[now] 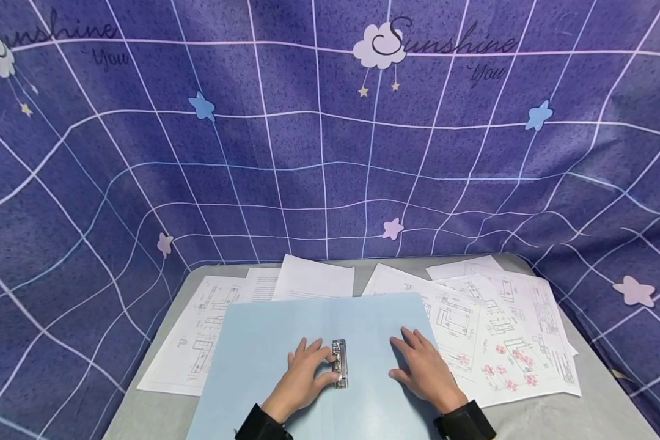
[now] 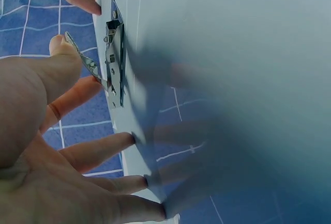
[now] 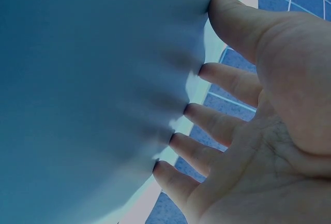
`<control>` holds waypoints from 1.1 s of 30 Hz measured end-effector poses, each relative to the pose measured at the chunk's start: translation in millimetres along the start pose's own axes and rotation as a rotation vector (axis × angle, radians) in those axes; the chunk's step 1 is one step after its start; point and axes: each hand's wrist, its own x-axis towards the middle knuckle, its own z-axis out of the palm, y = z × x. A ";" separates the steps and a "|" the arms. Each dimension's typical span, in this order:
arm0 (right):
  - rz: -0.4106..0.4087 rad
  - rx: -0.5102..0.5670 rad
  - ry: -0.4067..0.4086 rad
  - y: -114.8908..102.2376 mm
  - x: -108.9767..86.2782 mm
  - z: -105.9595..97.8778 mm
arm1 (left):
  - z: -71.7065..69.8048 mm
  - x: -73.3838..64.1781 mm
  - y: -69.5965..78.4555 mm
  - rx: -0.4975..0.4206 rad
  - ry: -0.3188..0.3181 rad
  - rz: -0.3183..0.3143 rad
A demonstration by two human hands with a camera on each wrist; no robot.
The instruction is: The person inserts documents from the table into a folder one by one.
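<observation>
A light blue file folder [image 1: 382, 318] lies spread open on the table, with a silver metal lever clip [image 1: 339, 364] near its middle fold. At the clip is my left hand [image 1: 305, 374]. In the left wrist view its thumb and index finger pinch the raised lever [image 2: 85, 61], while the other fingertips rest on the folder. My right hand [image 1: 425, 371] lies on the right half of the folder. Spread and fairly straight, its fingers [image 3: 222, 123] touch the blue surface with their tips in the right wrist view. No paper shows under the clip.
Printed drawing sheets [image 1: 519, 330] with red marks overlap to the right of the folder. Another drawing sheet [image 1: 203, 342] sticks out at the left, and a white sheet [image 1: 315, 280] behind. The grey table [image 1: 148, 410] meets a purple patterned curtain [image 1: 286, 146] at the back and sides.
</observation>
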 end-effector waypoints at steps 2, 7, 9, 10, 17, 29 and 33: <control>0.001 -0.001 -0.003 0.2 0.0 0.2 | -0.9 -0.9 -1.0 -0.007 0.007 0.008; 0.002 -0.003 -0.008 1.2 0.2 0.2 | -4.4 -1.4 -2.2 -0.044 0.016 0.037; 0.002 -0.004 -0.009 1.3 0.4 -0.1 | -6.0 -1.3 -2.6 -0.055 0.012 0.048; 0.002 -0.006 -0.010 1.5 0.5 -0.1 | -6.9 -1.5 -2.3 -0.058 0.003 0.047; -0.001 -0.005 -0.009 0.3 0.0 -1.5 | -11.0 -2.8 -2.7 -0.065 -0.050 0.034; -0.021 -0.004 0.001 4.4 -2.1 2.9 | -15.2 2.2 -1.1 -0.044 -0.066 0.077; -0.048 0.006 0.033 4.9 -2.8 1.1 | -18.2 7.6 1.7 -0.028 -0.044 0.100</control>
